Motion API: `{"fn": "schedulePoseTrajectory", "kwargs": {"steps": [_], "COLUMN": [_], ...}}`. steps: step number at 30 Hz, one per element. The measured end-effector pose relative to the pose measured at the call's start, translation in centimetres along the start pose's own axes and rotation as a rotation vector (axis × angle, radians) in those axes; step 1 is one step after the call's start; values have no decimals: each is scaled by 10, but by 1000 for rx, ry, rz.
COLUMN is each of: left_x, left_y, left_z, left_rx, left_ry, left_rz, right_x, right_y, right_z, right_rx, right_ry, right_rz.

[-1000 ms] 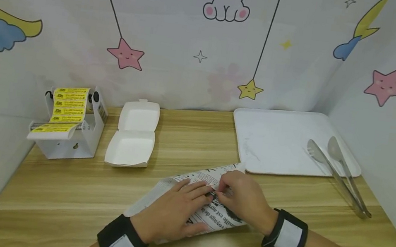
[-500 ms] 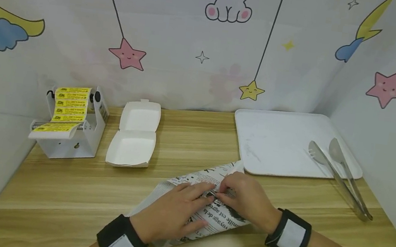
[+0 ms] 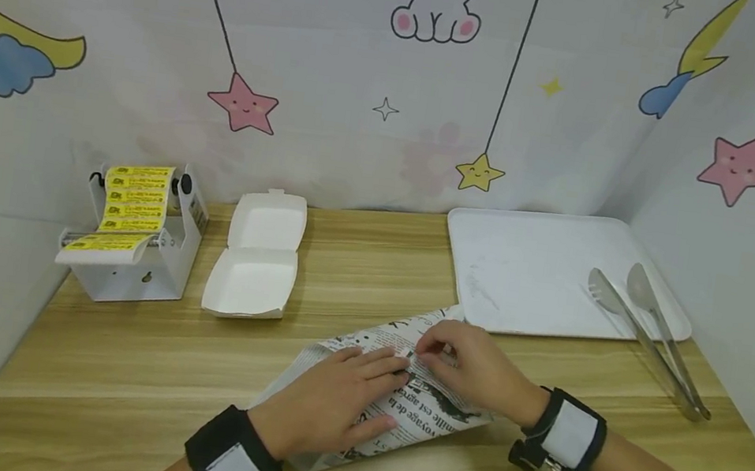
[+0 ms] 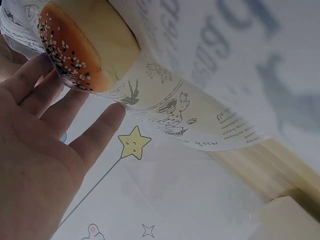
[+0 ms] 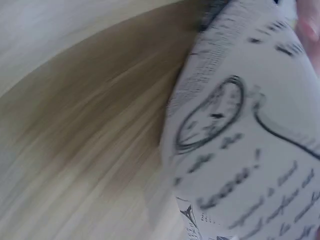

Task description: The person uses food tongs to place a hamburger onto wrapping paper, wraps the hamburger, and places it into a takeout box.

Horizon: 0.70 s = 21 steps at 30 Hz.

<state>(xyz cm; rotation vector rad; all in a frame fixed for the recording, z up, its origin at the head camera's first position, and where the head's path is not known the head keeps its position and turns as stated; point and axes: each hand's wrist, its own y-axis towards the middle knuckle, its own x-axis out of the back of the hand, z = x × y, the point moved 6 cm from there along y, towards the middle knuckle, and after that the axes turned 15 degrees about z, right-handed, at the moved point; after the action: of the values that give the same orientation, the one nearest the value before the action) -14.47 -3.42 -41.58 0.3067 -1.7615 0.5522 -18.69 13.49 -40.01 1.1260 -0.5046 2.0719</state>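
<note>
Newsprint paper (image 3: 426,413), white with black lettering and drawings

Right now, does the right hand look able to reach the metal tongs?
Probably yes: nothing visible blocks the way between the right hand and the metal tongs, though it would first leave the printed paper.

The white paper (image 3: 422,412) bears black newsprint; the brown-and-cream bun (image 4: 82,47) is speckled black and white.
</note>
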Motion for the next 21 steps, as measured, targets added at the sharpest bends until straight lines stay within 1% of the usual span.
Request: {"fn": "schedulePoseTrajectory", "kwargs": {"steps": [2,5,10,13,15,21], "left_x": [0,1,0,0,0,-1], "left_y": [-1,-1,-1,-2,-3,-4], "left_z": [0,-1,0,1,2,4], "left_rx": [1,-1,-1,4,9,18], "left_ry": [2,13,26,7,-13,-68], "left_rz": [-1,-10,-22,-19,-19,-17], "right_x": [2,4,2,1,1,2], "right_y": [5,13,22,26,27,28], "right_z": [-5,-10,-13,-13,-13,-13], "right_rx": [-36,-74,-127,-147,-158,-163], "right_ry": [48,93,140,161,171,170], "right_rz": [14,47,144,189,200,189]}}
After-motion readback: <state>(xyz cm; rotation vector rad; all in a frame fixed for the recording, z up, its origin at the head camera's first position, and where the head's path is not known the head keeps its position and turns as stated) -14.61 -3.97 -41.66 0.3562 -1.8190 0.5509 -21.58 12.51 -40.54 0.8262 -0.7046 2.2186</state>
